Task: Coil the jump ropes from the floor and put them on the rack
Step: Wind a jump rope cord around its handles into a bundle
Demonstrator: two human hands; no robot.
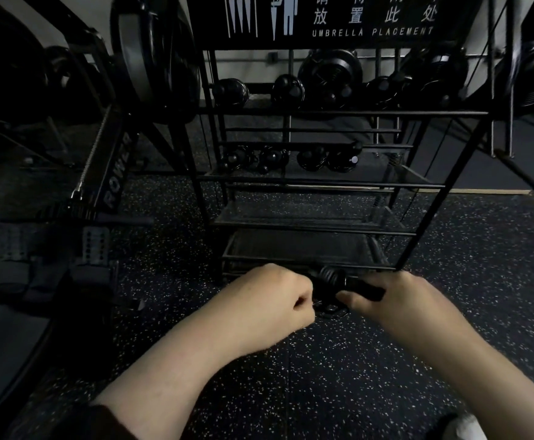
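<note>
Kneeling over speckled gym floor (pixel 322 376), both hands' grips pinch a coiled jump rope (pixel 332 281) before the rack (pixel 310 223).

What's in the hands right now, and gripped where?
Right hand grips a black jump rope by its handle, cord wound around it. Left hand is fisted beside the bundle, apparently pinching the cord; too dark to confirm.

Two bare arms show, with no rings or watch to see. The left hand (pixel 268 300) has a dark sleeve (pixel 78 420) pushed far up, at 7 o'clock. The right hand (pixel 395 303) has a dark sleeve with a white cuff (pixel 467 427) at 5 o'clock.
</note>
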